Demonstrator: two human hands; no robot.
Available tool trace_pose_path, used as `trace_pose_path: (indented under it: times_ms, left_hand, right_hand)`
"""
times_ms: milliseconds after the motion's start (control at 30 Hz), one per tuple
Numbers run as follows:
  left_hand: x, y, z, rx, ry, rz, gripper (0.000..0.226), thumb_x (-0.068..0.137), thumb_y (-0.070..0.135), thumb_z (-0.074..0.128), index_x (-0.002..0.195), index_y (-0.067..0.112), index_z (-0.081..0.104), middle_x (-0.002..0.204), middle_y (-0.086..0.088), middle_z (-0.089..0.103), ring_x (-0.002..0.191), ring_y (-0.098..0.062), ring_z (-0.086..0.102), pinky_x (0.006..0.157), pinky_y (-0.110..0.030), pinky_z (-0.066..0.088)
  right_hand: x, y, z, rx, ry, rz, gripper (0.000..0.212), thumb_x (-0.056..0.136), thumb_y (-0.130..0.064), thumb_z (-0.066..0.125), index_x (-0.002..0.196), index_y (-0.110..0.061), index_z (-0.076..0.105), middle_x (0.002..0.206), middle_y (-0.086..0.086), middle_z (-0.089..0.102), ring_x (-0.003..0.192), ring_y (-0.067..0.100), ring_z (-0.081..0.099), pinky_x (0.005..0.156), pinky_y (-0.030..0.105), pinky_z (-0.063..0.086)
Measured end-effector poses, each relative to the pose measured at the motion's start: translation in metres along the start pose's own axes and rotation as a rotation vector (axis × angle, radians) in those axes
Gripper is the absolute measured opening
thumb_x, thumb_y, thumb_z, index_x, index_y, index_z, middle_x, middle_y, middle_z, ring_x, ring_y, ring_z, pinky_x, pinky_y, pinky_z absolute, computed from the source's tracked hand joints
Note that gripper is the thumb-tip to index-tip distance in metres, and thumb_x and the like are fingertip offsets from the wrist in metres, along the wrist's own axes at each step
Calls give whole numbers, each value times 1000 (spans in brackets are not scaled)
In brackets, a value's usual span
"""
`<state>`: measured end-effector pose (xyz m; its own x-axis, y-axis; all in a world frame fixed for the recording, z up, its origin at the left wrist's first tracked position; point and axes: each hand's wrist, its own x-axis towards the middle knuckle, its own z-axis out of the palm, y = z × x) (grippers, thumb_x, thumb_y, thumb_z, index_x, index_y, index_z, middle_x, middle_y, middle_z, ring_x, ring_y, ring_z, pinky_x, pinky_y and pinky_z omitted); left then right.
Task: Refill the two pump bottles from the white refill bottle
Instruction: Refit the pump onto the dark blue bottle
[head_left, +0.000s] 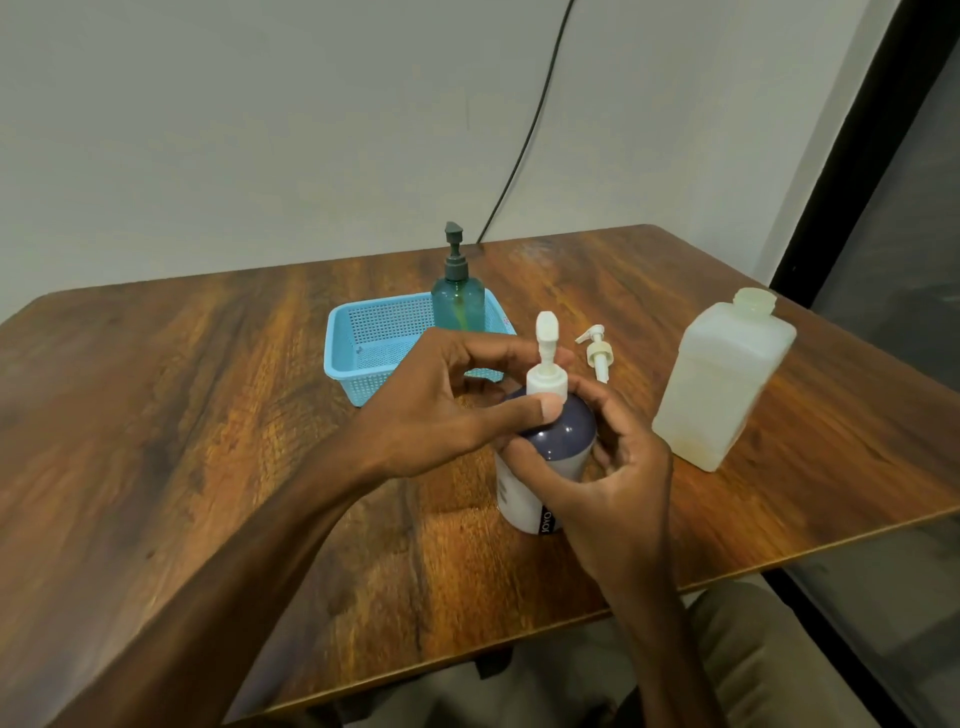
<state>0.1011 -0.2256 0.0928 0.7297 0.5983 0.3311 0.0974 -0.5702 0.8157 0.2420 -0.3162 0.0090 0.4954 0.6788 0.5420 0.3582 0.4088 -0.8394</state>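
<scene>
Pump bottle (459, 296) apparently in basket (363, 353), refill bottle (719, 382) right.

The light is soft, even and moderately bright indoors; its source is not in view. The wooden surface (208, 415) carries a pale sheen near its far edge and a warm reflection in front of the purple bottle (550, 457). Shadows are faint and diffuse, darkest under both hands. The wide lens bends the surface edges and the dark frame (852, 171) at right. The refill bottle (722, 384) looks slightly smeared by motion blur, and the near forearms go soft. The wall (260, 130) grades darker toward the corners.
</scene>
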Motion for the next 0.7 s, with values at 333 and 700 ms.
trace_pose_path:
  times_ms: [333, 700]
  left_hand:
    - [-1, 5, 20, 73, 409, -3, 43, 64, 50, 90, 100, 31, 74, 91, 14, 78, 88, -4, 74, 74, -25, 61]
    - [0, -4, 7, 124, 198, 75, 36, 74, 36, 92, 105, 22, 80, 97, 11, 80, 93, -7, 75, 76, -23, 55]
  right_hand:
    - [1, 0, -1, 52, -31, 33, 69, 69, -47, 84, 128, -18, 62, 126, -7, 67, 118, 19, 65, 90, 41, 61]
    - [2, -6, -2, 87, -44, 34, 65, 70, -44, 85, 128, -24, 62, 126, -8, 67, 116, 18, 66, 87, 39, 62]
